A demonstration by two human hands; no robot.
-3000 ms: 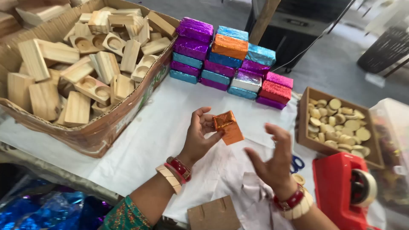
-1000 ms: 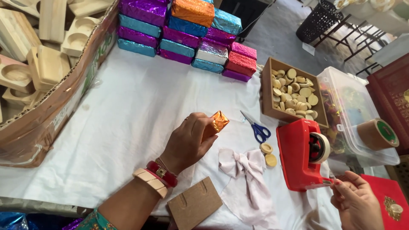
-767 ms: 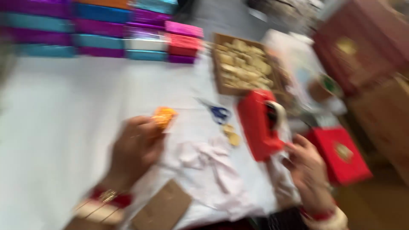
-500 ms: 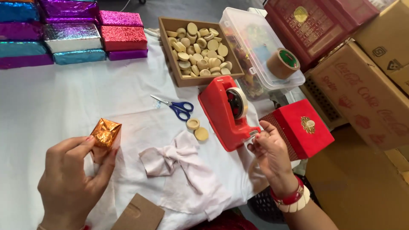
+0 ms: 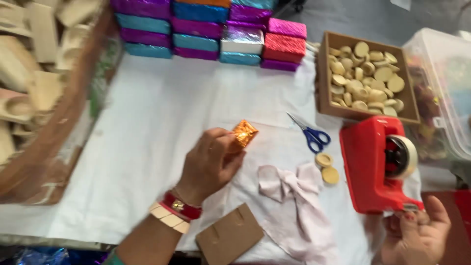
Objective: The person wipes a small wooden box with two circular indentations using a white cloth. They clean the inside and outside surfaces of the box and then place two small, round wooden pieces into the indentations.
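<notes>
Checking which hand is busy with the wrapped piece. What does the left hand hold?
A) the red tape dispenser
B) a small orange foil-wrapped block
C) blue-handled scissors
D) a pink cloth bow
B: the left hand grips the small orange foil-wrapped block at its fingertips, above the white table cover.

The left hand (image 5: 208, 164) is raised over the middle, back up, its fingers curled and pinched together at the tips. The right hand (image 5: 416, 238) is low at the right, fingers bent, thumb up.
</notes>
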